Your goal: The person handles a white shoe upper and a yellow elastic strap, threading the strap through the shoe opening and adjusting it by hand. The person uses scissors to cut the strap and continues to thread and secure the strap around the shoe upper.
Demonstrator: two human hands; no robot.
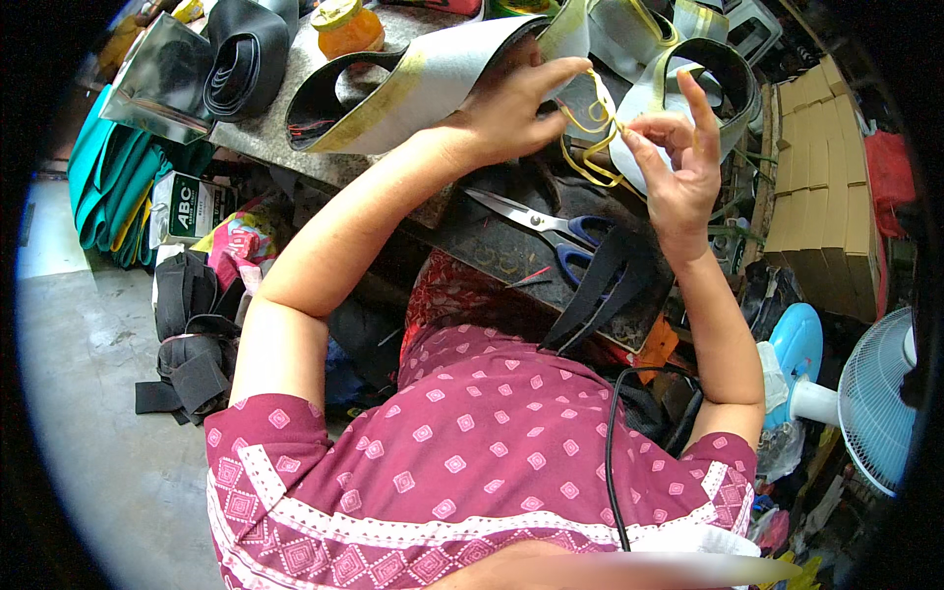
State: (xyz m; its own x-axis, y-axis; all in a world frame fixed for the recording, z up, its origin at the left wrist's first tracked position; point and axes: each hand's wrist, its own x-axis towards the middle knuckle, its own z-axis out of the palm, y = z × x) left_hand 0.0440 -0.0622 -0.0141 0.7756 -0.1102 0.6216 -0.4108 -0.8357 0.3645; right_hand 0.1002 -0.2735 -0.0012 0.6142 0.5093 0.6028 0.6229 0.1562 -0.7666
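Our right hand (678, 175) pinches the yellow cord (598, 126), looped just left of it. Our left hand (500, 110) touches the grey band (413, 90); its grip we cannot tell. The cord looks light, limp, best pinched at its gathered strands.

R hand (680, 177) pinches yel cord (608, 116), L hand (503, 113) at wht band (418, 84), blue-hdld scissors (543, 221) on dk bench (482, 244).

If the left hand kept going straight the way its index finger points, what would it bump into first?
The left hand would probably meet the yellow cord first; it shows directly in line, though this single view leaves depth unclear.
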